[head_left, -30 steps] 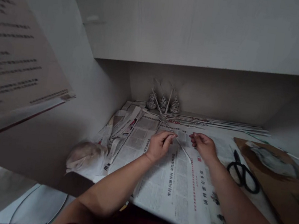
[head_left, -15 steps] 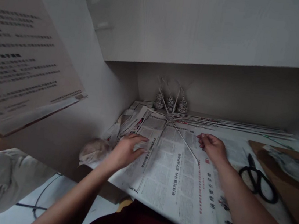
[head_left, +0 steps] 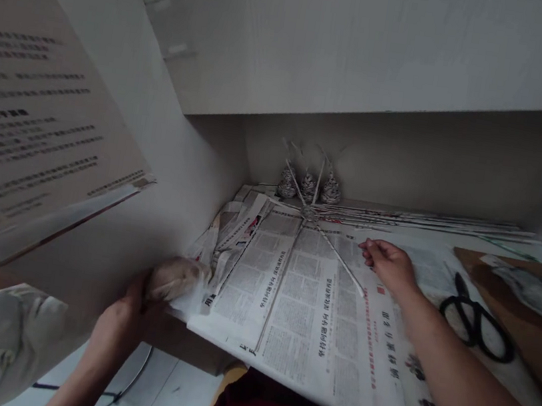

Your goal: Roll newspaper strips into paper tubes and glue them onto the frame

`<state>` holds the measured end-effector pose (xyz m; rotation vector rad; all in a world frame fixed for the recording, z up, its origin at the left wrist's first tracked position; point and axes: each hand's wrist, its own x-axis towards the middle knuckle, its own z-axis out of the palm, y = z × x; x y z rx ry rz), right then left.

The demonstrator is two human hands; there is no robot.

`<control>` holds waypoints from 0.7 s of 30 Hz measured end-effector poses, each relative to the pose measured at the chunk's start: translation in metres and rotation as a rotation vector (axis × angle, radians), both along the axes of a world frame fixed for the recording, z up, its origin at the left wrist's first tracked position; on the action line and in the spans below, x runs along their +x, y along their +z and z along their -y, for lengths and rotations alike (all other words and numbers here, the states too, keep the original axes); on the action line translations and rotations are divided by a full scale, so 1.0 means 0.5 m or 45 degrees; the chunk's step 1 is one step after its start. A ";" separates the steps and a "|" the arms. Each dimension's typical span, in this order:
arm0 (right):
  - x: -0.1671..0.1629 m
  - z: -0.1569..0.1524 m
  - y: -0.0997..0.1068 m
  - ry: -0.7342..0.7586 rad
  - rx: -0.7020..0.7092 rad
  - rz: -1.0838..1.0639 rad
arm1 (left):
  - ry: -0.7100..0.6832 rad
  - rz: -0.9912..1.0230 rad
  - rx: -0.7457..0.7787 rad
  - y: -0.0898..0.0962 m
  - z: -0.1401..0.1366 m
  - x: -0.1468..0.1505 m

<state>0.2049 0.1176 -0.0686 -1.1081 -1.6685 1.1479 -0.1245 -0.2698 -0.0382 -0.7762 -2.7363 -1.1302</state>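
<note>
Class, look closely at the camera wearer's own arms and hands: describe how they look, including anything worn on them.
The left hand and right hand are both ungloved, with no rings, watch or bracelet that I can make out in the dim light. The left forearm and right forearm are bare as far as they show; no sleeve is visible.

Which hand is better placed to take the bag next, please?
Probably the left hand: it is at the edge of the bag, though its grip is unclear. The right hand is farther from it, over the newspaper.
</note>
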 end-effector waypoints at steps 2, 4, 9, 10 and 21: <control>0.001 -0.001 -0.002 0.009 0.002 -0.009 | -0.008 -0.133 -0.178 -0.002 -0.007 -0.005; 0.002 -0.003 -0.005 0.026 0.005 -0.012 | -0.046 -0.295 -0.313 0.004 -0.018 -0.008; 0.002 -0.007 -0.009 0.035 0.014 -0.019 | -0.118 -0.641 -0.524 0.063 -0.063 -0.003; 0.002 -0.007 -0.009 0.030 0.012 -0.020 | -0.115 -0.690 -0.601 0.085 -0.078 -0.001; 0.002 -0.018 -0.015 0.016 0.011 0.005 | -0.495 -0.685 -0.105 0.231 -0.463 -0.053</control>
